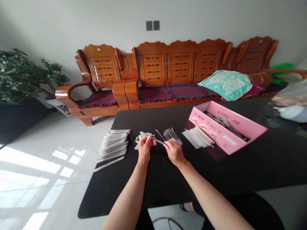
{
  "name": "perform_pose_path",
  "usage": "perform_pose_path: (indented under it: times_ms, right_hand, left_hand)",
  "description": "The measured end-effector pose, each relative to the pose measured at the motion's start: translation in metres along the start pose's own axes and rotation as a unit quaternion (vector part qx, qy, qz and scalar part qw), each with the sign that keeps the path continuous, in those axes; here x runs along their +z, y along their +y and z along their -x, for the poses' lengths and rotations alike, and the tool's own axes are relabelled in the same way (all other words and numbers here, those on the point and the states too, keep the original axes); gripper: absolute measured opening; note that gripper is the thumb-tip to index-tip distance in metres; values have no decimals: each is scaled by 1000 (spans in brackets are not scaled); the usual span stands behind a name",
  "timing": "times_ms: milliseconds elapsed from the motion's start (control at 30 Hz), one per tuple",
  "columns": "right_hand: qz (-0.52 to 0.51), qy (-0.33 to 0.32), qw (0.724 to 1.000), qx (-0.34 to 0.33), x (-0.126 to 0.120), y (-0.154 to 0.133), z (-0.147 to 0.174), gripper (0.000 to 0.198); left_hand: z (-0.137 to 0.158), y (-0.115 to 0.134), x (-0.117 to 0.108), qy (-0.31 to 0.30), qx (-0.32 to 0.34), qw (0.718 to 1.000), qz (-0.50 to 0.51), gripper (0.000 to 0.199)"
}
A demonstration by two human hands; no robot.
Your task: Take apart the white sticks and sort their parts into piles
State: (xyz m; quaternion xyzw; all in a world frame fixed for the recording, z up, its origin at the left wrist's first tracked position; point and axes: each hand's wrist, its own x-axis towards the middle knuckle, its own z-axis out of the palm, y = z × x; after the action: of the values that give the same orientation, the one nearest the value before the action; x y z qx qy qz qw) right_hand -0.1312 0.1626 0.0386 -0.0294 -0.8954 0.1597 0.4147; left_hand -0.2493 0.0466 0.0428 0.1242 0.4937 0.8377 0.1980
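A thin, pale tube (158,141), like a pen barrel, spans the gap between my two hands over the table. The fingertips of my left hand (144,147) pinch its left end, and my right hand (174,151) grips the other end. Behind my left hand lies a heap of short whitish pieces (144,134). Thin dark rods with light tips, like pen refills (172,134), fan out just beyond my right hand. Small black pieces (161,152), perhaps caps, are scattered between my wrists.
Long white tubes with dark ends (114,145) are stacked at the left of the black table (115,188). More white tubes (198,137) lie beside an open pink box (216,132) holding greyish sticks. A wooden sofa (168,64) stands behind; plastic bags (291,95) sit far right.
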Motion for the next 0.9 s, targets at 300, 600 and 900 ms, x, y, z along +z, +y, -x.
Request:
perform_pose_path:
  times_ms: [300,600,900]
  right_hand:
    - [29,-23,999,3,-1,-2,-1,17]
    - [5,-20,1000,10,-2,-2,-1,12]
    - [-7,-13,999,29,1,1,1,8]
  left_hand:
    - [-3,1,-1,2,5,1000,12,33]
    - [-1,0,-2,2,1,1000,7,33]
    - [-1,1,-1,7,0,1000,2,33]
